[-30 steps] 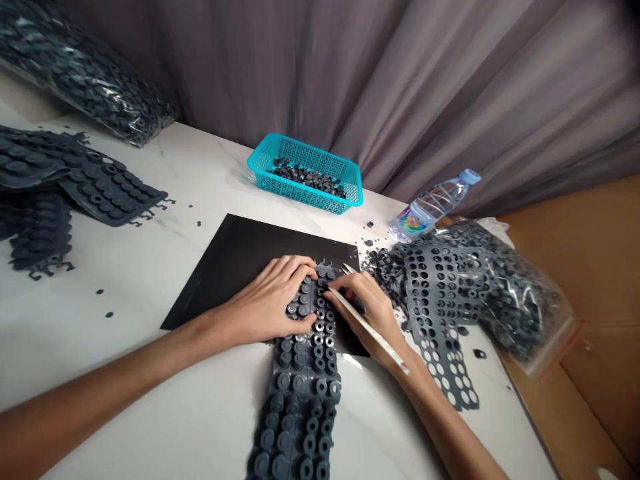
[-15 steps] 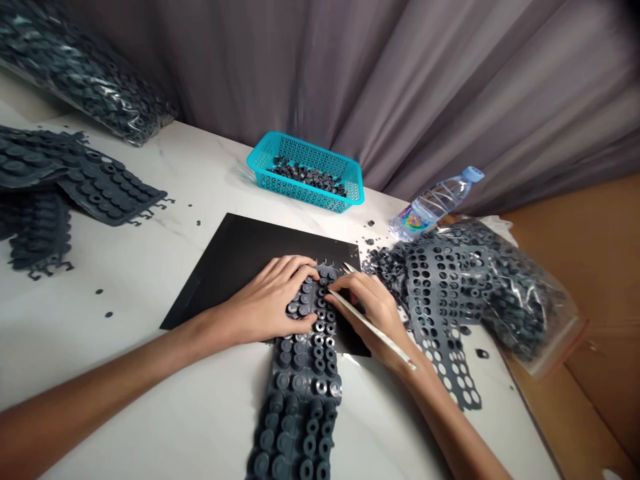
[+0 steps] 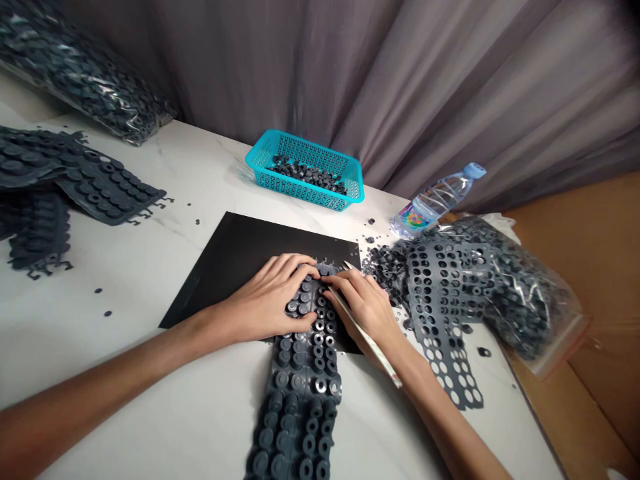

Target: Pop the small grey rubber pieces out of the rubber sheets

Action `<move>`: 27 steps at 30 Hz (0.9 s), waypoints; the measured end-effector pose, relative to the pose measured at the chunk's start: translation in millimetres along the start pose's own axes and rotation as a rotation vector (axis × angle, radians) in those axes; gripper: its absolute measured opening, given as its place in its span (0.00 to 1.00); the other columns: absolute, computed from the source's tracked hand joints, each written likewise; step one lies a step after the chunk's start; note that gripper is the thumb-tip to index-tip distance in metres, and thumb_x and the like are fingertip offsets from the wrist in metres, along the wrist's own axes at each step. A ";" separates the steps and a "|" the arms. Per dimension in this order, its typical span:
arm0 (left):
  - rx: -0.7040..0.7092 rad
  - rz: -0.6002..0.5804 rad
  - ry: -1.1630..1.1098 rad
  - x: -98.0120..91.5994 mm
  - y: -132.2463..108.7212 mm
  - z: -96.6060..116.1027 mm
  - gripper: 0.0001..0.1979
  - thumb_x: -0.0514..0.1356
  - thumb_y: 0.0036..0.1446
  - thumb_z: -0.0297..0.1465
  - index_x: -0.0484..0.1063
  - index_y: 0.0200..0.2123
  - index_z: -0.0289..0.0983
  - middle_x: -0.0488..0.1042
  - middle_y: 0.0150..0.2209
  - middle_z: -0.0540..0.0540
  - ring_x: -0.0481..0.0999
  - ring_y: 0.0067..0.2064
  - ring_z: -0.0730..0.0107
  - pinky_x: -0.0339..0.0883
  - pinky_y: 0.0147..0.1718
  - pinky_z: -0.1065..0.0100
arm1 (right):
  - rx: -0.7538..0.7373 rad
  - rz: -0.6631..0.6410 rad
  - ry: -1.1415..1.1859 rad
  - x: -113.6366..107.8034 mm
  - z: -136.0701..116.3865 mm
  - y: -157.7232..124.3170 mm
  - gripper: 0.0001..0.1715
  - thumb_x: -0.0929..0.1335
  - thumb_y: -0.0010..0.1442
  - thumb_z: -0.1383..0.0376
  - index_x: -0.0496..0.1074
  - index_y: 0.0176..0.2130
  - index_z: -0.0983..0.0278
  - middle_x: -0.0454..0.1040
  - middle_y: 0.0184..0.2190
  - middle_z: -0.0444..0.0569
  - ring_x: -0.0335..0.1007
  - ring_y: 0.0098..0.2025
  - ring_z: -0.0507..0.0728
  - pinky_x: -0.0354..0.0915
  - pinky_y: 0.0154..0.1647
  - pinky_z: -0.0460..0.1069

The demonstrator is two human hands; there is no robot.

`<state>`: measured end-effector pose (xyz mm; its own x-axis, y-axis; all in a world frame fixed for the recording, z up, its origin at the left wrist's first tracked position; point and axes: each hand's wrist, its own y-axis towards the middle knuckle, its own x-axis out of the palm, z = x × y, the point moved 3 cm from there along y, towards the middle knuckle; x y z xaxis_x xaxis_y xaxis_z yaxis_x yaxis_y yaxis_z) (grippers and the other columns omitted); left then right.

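Observation:
A long dark rubber strip (image 3: 300, 380) with rows of round caps and rings runs from the bottom of the view up onto a black mat (image 3: 245, 250). My left hand (image 3: 277, 297) grips the strip's left edge, its thumb and fingers curled around some caps. My right hand (image 3: 363, 300) lies over the strip's upper right side and holds white tweezers (image 3: 373, 347), whose shaft slants down along the palm. The right fingertips touch the strip near its top end; exactly what they pinch there is hidden.
A turquoise basket (image 3: 305, 193) with small dark parts stands behind the mat. To the right are a water bottle (image 3: 433, 203), loose parts, a perforated sheet (image 3: 435, 313) and a filled plastic bag (image 3: 530, 300). More strips (image 3: 100, 190) and another bag (image 3: 90, 80) lie left.
My right hand has moved slightly up and left, its fingertips now closer to my left fingers. The tweezers have shifted left with steeper slant. My left hand is nearly unchanged.

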<state>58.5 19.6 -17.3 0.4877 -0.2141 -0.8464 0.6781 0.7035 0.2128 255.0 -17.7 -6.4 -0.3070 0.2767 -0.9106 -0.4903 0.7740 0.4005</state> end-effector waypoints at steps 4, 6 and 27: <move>-0.011 -0.019 -0.004 -0.5 -1.1 -0.8 0.27 0.62 0.59 0.42 0.62 0.58 0.42 0.64 0.64 0.43 0.62 0.65 0.52 0.61 0.64 0.50 | 0.057 -0.010 -0.030 1.2 -1.4 1.1 0.14 0.61 0.77 0.61 0.70 0.53 0.65 0.75 0.45 0.54 0.71 0.41 0.60 0.65 0.43 0.54; -0.010 -0.025 -0.008 -0.3 -1.5 -1.2 0.27 0.62 0.60 0.42 0.61 0.60 0.43 0.63 0.64 0.43 0.62 0.66 0.52 0.60 0.64 0.50 | 0.109 0.014 -0.020 0.4 -2.3 1.6 0.14 0.60 0.77 0.60 0.69 0.53 0.65 0.74 0.44 0.53 0.71 0.40 0.60 0.67 0.44 0.55; 0.010 -0.030 -0.009 -0.9 -2.2 -0.9 0.26 0.60 0.63 0.42 0.62 0.61 0.42 0.63 0.65 0.42 0.61 0.66 0.51 0.60 0.64 0.48 | 0.241 -0.008 0.412 -11.7 11.3 -5.8 0.09 0.68 0.72 0.57 0.73 0.46 0.60 0.75 0.38 0.48 0.68 0.34 0.55 0.68 0.39 0.50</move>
<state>56.0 18.9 -17.4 0.4722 -0.2411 -0.8479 0.6978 0.6899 0.1925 270.7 -19.0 0.7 -0.6259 0.0592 -0.7776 -0.3058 0.8987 0.3145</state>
